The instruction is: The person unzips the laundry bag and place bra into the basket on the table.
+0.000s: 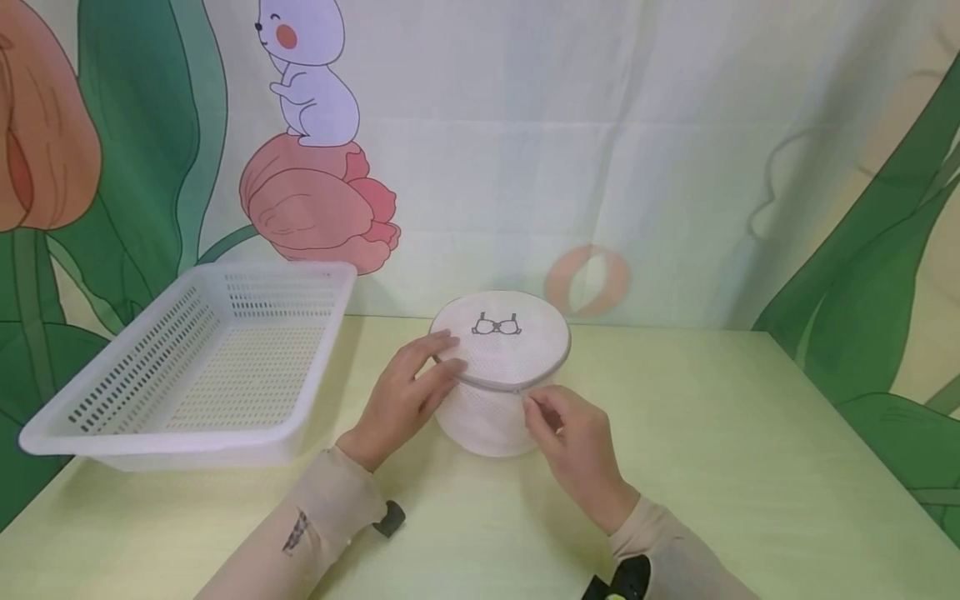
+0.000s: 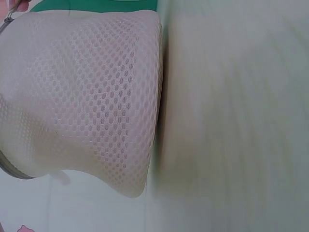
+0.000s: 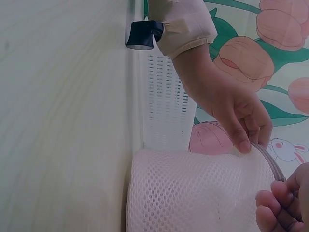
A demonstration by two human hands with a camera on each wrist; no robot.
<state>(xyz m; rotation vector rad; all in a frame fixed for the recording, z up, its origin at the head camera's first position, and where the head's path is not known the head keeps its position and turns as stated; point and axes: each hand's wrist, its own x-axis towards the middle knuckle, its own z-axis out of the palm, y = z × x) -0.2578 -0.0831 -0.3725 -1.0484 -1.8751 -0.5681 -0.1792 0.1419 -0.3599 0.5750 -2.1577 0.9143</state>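
Observation:
A round white mesh laundry bag stands upright on the table, with a bra printed on its flat top. A grey zipper runs round the rim of the top. My left hand pinches the rim at the left, its thumb by the zipper edge. At the front of the rim, my right hand pinches the zipper pull between thumb and curled fingers. In the right wrist view, the left hand bends down over the rim, and the right fingers are close to the zipper.
To the left of the bag sits a white plastic basket with slotted walls. The pale yellow-green table reaches back to a printed cloth backdrop with tulips and a white cartoon animal.

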